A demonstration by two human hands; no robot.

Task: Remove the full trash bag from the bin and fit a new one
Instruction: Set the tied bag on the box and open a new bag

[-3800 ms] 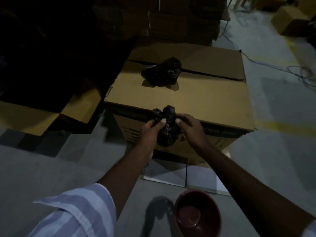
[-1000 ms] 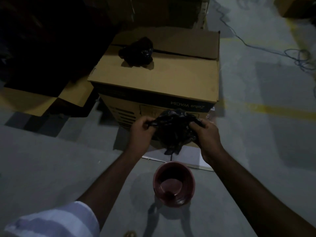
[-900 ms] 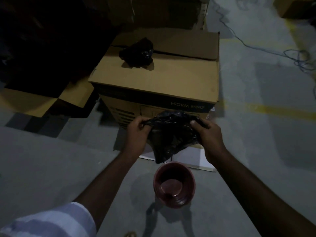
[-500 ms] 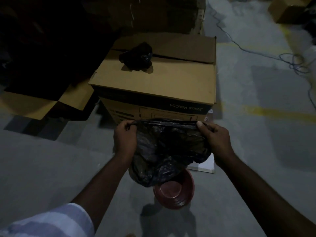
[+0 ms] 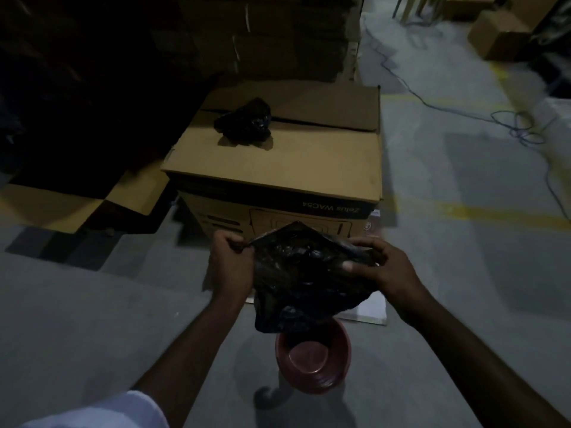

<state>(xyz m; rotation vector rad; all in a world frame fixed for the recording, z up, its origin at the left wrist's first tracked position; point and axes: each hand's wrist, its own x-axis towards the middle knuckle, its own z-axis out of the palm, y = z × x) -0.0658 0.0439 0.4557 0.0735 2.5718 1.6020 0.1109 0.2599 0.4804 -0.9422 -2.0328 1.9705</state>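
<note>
Holding a black trash bag point(image 5: 304, 279) up in both hands, above the floor and just in front of a cardboard box point(image 5: 278, 168). Left hand point(image 5: 230, 264) pinching the bag's left corner between thumb and curled fingers, closed tight on the plastic. Right hand point(image 5: 378, 267) gripping the bag's right edge, thumb lying over the front of the film, fingers wrapped behind it. Stretching the plastic partly open between the two hands, its top edge peaking in the middle, the crumpled lower part hanging down. Hanging just over the far rim of a small red bin point(image 5: 313, 359), which is standing on the grey floor point(image 5: 92, 304) near the camera; hard to tell whether the plastic is touching the rim. Sitting on top of the box, toward its far left, a second bundle of black plastic point(image 5: 244, 125), knotted and lumpy, well apart from both hands. Lying flat on the floor to the left, more cardboard point(image 5: 61, 205), half in shadow. Trailing across the floor at the far right, a cable point(image 5: 519, 128).
</note>
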